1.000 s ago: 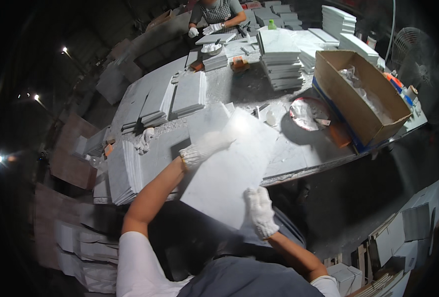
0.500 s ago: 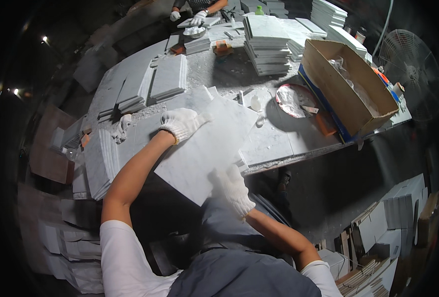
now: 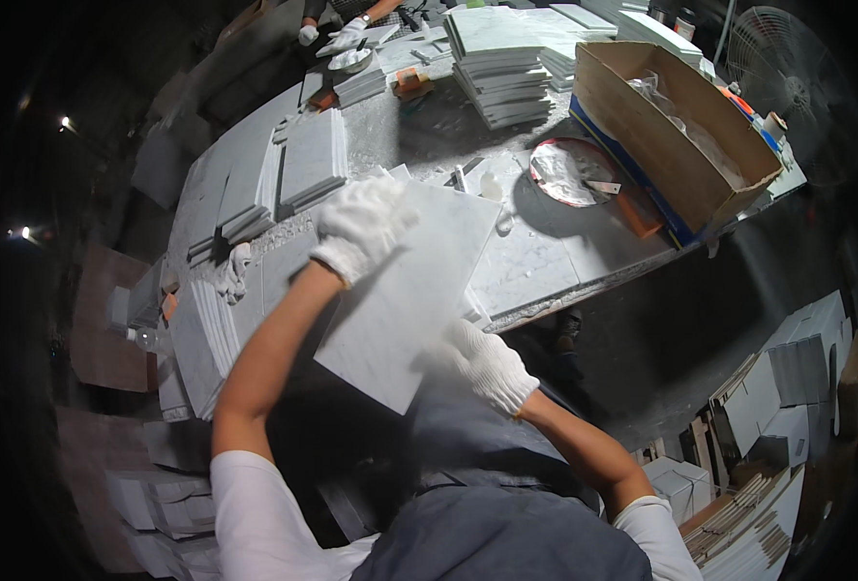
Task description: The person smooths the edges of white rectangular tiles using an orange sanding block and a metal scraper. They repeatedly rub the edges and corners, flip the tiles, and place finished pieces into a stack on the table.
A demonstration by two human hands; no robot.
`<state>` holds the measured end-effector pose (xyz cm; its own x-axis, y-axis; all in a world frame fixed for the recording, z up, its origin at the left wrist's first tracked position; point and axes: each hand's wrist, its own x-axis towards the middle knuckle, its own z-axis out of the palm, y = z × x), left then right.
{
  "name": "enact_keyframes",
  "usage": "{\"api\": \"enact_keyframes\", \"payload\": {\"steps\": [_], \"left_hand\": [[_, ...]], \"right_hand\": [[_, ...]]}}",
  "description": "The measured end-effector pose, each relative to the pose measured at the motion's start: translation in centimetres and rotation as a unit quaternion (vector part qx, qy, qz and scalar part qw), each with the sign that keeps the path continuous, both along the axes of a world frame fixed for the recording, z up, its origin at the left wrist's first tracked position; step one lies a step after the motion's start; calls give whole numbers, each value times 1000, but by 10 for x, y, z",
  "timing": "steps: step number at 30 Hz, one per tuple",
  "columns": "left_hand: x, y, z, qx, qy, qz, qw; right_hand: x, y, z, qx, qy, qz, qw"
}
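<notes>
A white, grey-veined marble tile (image 3: 414,281) is tilted in front of me, its near corner sticking out past the table's edge. My right hand (image 3: 487,366), in a white knitted glove, is closed on the tile's near right edge; its fingertips are blurred and partly hidden. Over the tile's upper left part is my left hand (image 3: 366,223), gloved too, casting a shadow on the surface. Its fingers are smeared by motion, so whether they grip anything does not show. Beyond the tile lies a round red-rimmed dish (image 3: 542,176) of white paste with a scraper (image 3: 603,187) on it.
Stacked tiles (image 3: 315,160) stand at the left, with a taller pile (image 3: 496,73) at the back. An open cardboard box (image 3: 729,208) occupies the table's right side, near a fan (image 3: 787,82). Across the table are a co-worker's gloved hands (image 3: 346,37). Cartons (image 3: 801,358) stand at lower right.
My left hand has shifted and turned on the tile's upper left, its fingers less stretched out. My right hand and the tile's near corner sit slightly right and lower. The whole view has shifted a little.
</notes>
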<state>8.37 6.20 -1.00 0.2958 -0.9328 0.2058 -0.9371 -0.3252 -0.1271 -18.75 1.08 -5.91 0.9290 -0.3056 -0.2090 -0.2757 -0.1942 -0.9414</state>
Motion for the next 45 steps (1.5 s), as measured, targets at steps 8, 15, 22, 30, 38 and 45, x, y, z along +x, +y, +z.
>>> {"api": "enact_keyframes", "payload": {"steps": [8, 15, 22, 30, 38, 45], "left_hand": [[-31, -34, -50, 37, 64, 10, 997], [-94, -52, -27, 156, 107, 12, 982], [-88, -45, -41, -35, 271, -145, 951], [-154, 69, -14, 45, 356, -192, 913], [-273, 59, -67, -52, 454, -235, 858], [-268, 12, -145, -101, 364, -379, 845]], "right_hand": [[-8, 12, 1, -188, 24, 10, 982], [-3, 4, 21, -274, 30, 115, 954], [-30, 18, 43, -160, -287, 91, 940], [-116, 8, -82, 429, -105, -89, 893], [-102, -5, -115, 766, -311, -125, 549], [-103, 8, -132, 627, -267, -225, 697]]}}
